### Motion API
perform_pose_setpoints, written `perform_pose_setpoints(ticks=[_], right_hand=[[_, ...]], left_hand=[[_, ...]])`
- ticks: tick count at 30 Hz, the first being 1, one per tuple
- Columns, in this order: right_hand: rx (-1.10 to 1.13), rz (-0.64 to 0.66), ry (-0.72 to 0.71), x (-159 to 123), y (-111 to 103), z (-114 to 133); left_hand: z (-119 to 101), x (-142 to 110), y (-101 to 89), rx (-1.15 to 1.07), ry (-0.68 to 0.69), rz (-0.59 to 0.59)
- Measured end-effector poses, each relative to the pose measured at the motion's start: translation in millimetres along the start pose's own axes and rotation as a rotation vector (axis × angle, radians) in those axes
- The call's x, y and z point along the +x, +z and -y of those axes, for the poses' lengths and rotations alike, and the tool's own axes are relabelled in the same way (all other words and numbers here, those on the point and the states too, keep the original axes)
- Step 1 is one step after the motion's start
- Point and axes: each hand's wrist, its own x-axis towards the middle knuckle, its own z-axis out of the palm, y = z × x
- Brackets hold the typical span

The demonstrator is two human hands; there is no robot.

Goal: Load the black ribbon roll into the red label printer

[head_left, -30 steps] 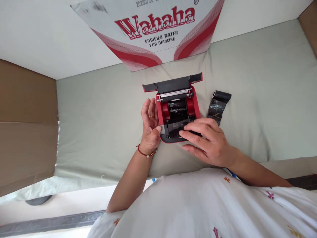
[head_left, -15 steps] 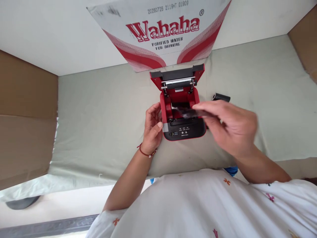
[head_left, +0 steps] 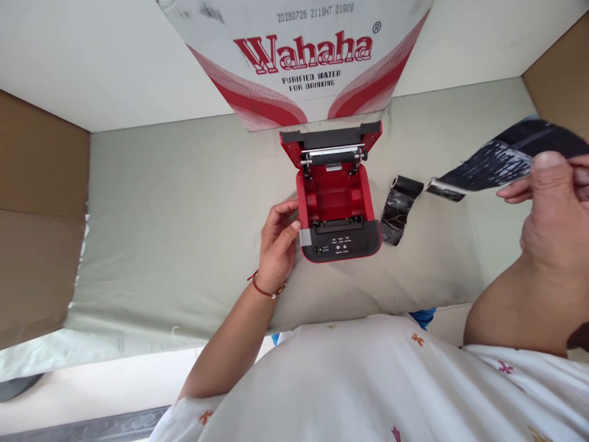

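A small red and black printer (head_left: 340,212) stands on the cloth with its lid (head_left: 332,147) raised and a roller across the lid. Its red inner bay shows bare. My left hand (head_left: 278,248) is closed on the printer's left side, thumb by a clear tab at the front corner. Off to the right, my right hand (head_left: 554,202) pinches a black ribbon strip (head_left: 494,161) with scratchy pale marks. That strip runs down to a small roll (head_left: 446,189) at its left end. Between it and the printer lies another black ribbon roll (head_left: 401,205), partly unwound.
A white and red Wahaha carton (head_left: 313,67) stands right behind the printer's raised lid. Brown cardboard (head_left: 41,215) rises at the left, and more cardboard (head_left: 559,73) at the far right. Pale green cloth (head_left: 184,227) covers the table.
My right hand has moved from over the printer's bay out to the right, carrying the black ribbon strip. The bay is now uncovered. My left hand remains at the printer's left side.
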Motion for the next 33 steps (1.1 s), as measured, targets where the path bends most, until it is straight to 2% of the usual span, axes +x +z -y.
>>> perform_pose_setpoints(ticks=[1, 2, 5, 6, 7, 9, 11, 15, 18, 21, 23, 25, 27, 28, 30, 33], right_hand=[[-0.010, 0.043, -0.008, -3, -8, 0], [-0.035, 0.175, -0.012, -5, -17, -1], [-0.124, 0.820, -0.009, -5, -37, -8], [-0.120, 0.923, 0.004, -4, -39, -10], [-0.110, 0.930, 0.023, -4, -37, -13], [-0.102, 0.768, 0.060, -4, -23, -18], [-0.131, 0.628, 0.044, -6, 3, -26], [-0.225, 0.644, -0.009, -9, 60, -49], [-0.269, 0.691, -0.025, -12, 80, -60], [-0.237, 0.795, -0.046, -8, 65, -54], [-0.144, 0.956, -0.074, 1, 39, -40], [0.029, 1.180, -0.131, 12, 13, -20], [0.209, 1.312, -0.203, 22, -4, 3], [0.277, 1.328, -0.229, 25, -6, 14], [0.341, 1.268, -0.232, 24, 1, 36], [0.301, 1.087, -0.185, 10, 36, 61]], left_hand=[[0, 0, -0.2, 0.002, -0.003, -0.003], [-1, 0, -0.2, 0.005, -0.002, -0.003], [-2, 0, 0.2, 0.010, 0.002, 0.003], [-2, 0, 0.4, 0.011, 0.005, 0.004], [-2, 0, 0.5, 0.014, 0.008, 0.005], [-3, 0, 0.5, 0.022, 0.010, 0.003], [-3, 1, 0.0, 0.032, 0.010, 0.000], [-4, 2, -1.1, 0.025, 0.000, 0.004], [-4, 2, -1.6, 0.009, -0.007, 0.010], [-4, 1, -1.4, 0.010, -0.005, 0.006], [-4, 0, -0.9, 0.008, -0.006, 0.003], [-4, -2, -0.2, 0.001, -0.007, 0.004], [-4, -4, 0.4, -0.002, -0.005, 0.003], [-3, -4, 0.7, 0.000, -0.001, -0.001], [1, -7, 1.0, 0.015, 0.023, -0.009], [6, -11, 0.6, 0.105, 0.145, -0.005]])
